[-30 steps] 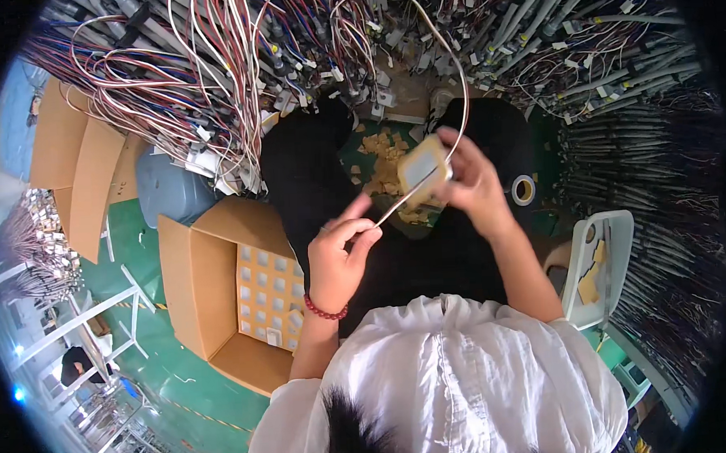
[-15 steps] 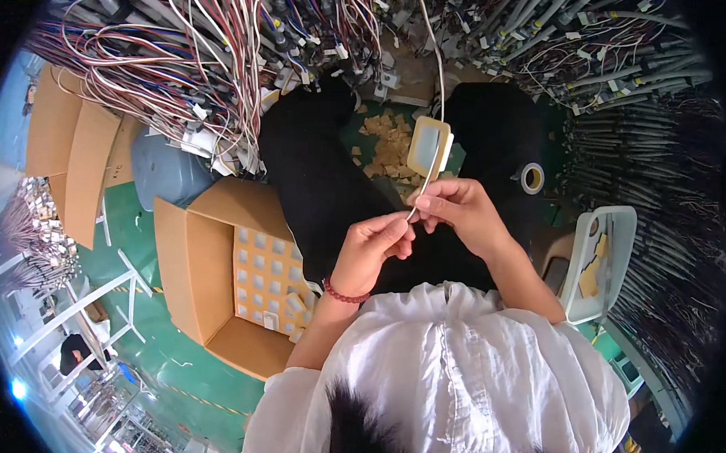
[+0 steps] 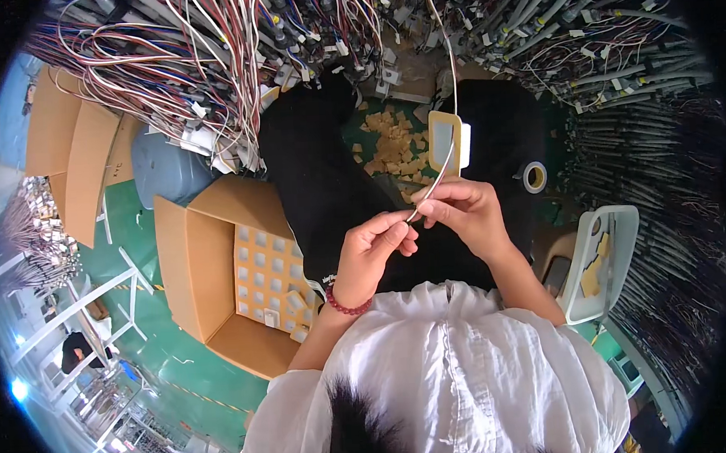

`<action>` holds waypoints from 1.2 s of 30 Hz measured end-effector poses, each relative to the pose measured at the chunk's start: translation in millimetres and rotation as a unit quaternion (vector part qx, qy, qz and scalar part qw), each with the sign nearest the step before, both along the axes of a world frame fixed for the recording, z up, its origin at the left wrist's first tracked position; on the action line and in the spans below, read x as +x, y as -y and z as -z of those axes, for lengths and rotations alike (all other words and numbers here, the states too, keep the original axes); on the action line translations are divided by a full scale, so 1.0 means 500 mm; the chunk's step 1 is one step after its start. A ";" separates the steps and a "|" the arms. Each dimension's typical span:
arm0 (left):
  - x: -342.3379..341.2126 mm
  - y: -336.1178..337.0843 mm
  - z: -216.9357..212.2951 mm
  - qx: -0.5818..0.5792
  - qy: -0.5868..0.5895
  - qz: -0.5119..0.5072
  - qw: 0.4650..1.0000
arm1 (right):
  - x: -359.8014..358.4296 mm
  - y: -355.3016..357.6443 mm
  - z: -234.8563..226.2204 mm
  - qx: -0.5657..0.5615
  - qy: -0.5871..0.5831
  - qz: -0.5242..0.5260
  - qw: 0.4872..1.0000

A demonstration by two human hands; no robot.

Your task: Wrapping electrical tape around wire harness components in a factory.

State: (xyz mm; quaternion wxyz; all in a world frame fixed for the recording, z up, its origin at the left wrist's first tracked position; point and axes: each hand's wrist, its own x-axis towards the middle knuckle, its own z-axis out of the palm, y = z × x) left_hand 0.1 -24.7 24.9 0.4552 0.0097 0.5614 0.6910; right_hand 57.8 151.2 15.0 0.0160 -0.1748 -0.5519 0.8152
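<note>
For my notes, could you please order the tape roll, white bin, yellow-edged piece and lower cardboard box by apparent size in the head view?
Largest to smallest:
Lower cardboard box
White bin
Yellow-edged piece
Tape roll

The person's left hand (image 3: 376, 246) and right hand (image 3: 469, 212) sit close together, each closed in a pinch (the right slightly farther forward); left forearm (image 3: 313, 347) and right forearm (image 3: 529, 282) slant inward.

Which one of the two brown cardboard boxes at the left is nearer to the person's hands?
The lower brown cardboard box, with rows of whitish squares inside. The upper brown cardboard box is farther left, beyond the blue-grey plastic container.
</note>
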 end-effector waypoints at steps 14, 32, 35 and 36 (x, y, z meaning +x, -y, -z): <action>-0.001 -0.001 0.004 -0.016 -0.026 0.010 0.999 | 0.006 0.003 0.002 0.024 0.000 -0.009 1.000; 0.002 -0.042 0.012 0.394 0.357 0.045 0.846 | 0.014 0.040 0.010 0.031 0.017 0.034 0.999; 0.006 -0.040 -0.003 0.327 0.338 0.035 0.882 | 0.011 0.046 0.006 0.064 -0.027 0.063 0.996; 0.008 -0.037 -0.003 0.333 0.330 0.040 0.882 | 0.008 0.048 -0.002 0.067 -0.036 0.077 0.994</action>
